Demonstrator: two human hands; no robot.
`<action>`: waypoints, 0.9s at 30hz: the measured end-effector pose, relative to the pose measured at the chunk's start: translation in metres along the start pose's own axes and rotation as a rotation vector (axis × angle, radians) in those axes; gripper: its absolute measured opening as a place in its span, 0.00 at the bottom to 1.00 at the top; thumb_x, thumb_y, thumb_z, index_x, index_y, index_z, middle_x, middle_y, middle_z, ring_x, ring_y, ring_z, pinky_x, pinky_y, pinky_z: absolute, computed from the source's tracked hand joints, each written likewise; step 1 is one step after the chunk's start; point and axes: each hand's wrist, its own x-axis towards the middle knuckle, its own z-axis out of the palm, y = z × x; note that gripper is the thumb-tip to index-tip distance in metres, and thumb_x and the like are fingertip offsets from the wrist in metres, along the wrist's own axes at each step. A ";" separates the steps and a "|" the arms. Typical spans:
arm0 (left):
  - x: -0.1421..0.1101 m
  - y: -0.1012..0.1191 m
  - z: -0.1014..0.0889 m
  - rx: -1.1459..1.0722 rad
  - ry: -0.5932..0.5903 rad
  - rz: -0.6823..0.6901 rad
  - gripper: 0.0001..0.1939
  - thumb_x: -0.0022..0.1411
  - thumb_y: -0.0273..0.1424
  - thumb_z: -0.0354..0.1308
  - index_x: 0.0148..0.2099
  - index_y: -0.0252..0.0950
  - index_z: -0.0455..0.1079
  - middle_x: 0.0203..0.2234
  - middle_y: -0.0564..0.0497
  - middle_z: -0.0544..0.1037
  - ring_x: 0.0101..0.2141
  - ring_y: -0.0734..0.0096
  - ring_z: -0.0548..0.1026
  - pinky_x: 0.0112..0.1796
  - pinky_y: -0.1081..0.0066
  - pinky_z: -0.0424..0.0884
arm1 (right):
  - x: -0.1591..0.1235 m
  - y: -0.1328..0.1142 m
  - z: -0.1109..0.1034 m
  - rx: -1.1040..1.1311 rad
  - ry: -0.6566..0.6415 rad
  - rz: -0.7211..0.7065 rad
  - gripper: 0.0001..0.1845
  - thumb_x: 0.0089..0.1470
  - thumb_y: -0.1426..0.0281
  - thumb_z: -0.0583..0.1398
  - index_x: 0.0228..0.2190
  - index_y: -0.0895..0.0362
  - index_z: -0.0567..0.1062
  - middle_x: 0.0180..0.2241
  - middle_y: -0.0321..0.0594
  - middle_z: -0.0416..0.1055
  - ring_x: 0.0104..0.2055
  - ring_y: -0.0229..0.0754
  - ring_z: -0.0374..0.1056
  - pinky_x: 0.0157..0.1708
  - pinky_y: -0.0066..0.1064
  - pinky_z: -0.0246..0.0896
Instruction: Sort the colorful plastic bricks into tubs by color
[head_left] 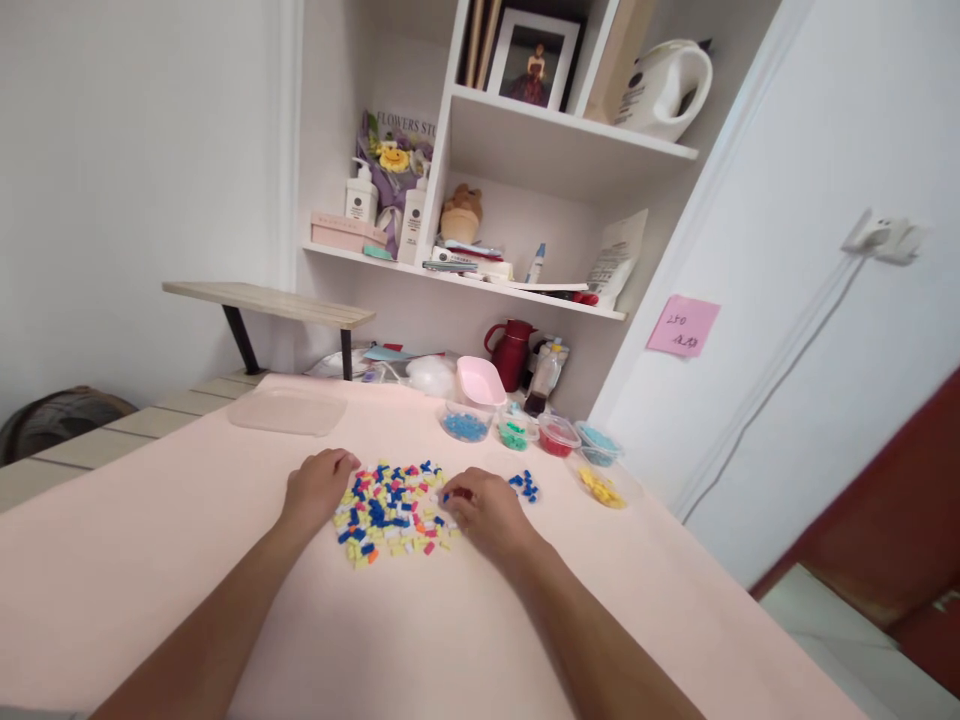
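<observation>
A spread pile of small plastic pieces (386,515), mixed yellow, blue, white, pink and orange, lies on the pink table cover. At its left edge rests my left hand (316,492), fingers curled together, with nothing visible in it. On the pile's right side, my right hand (491,508) pinches a small dark blue piece (447,497) between thumb and fingertips. Just beyond the right hand sits a separate little group of dark blue pieces (526,486). The palms and part of the fingers are hidden from view.
Behind the pieces stand clear tubs with blue (465,428), green (514,434), red (559,437), light blue (598,443) and yellow pieces (601,488). A pink container (481,383) is at the back. A clear lid (288,411) lies back left, near a raised wooden shelf (270,302).
</observation>
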 end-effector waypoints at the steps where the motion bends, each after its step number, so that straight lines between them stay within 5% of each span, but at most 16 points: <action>1: 0.000 0.000 0.000 0.001 0.000 -0.001 0.19 0.61 0.36 0.43 0.37 0.44 0.77 0.42 0.53 0.81 0.45 0.62 0.75 0.39 0.68 0.65 | 0.000 0.006 -0.004 0.031 0.032 0.022 0.11 0.51 0.74 0.59 0.34 0.51 0.80 0.35 0.36 0.76 0.36 0.40 0.71 0.37 0.29 0.61; 9: 0.003 0.000 0.001 0.002 -0.008 -0.011 0.19 0.62 0.36 0.42 0.37 0.44 0.77 0.42 0.54 0.81 0.46 0.61 0.74 0.38 0.67 0.65 | -0.012 0.060 -0.045 -0.101 0.352 0.280 0.15 0.53 0.69 0.56 0.41 0.51 0.78 0.35 0.39 0.76 0.32 0.41 0.70 0.37 0.34 0.63; 14: 0.001 0.002 -0.001 0.006 -0.004 -0.021 0.19 0.61 0.36 0.43 0.36 0.44 0.77 0.42 0.53 0.81 0.45 0.60 0.75 0.38 0.67 0.65 | -0.014 0.064 -0.052 0.042 0.487 0.336 0.18 0.54 0.67 0.54 0.44 0.55 0.76 0.35 0.40 0.75 0.31 0.41 0.70 0.36 0.35 0.65; 19: 0.000 0.003 -0.001 0.007 0.001 -0.007 0.18 0.61 0.35 0.44 0.36 0.44 0.77 0.42 0.54 0.81 0.45 0.61 0.75 0.39 0.67 0.65 | -0.012 0.032 -0.040 0.229 0.315 0.164 0.15 0.56 0.65 0.54 0.38 0.55 0.78 0.32 0.39 0.76 0.29 0.40 0.70 0.32 0.31 0.64; 23: -0.001 0.003 -0.002 0.020 -0.002 -0.008 0.19 0.61 0.36 0.43 0.35 0.44 0.77 0.41 0.53 0.81 0.44 0.60 0.75 0.39 0.66 0.65 | -0.012 -0.004 -0.025 0.166 0.066 -0.062 0.10 0.55 0.70 0.58 0.36 0.52 0.80 0.34 0.39 0.76 0.35 0.41 0.69 0.39 0.32 0.62; 27: -0.003 0.004 -0.003 0.020 -0.004 -0.002 0.20 0.62 0.35 0.42 0.35 0.44 0.76 0.41 0.54 0.81 0.45 0.61 0.75 0.39 0.66 0.65 | -0.010 -0.019 -0.012 0.066 -0.065 -0.133 0.13 0.51 0.75 0.61 0.38 0.49 0.80 0.34 0.37 0.77 0.40 0.42 0.69 0.46 0.36 0.59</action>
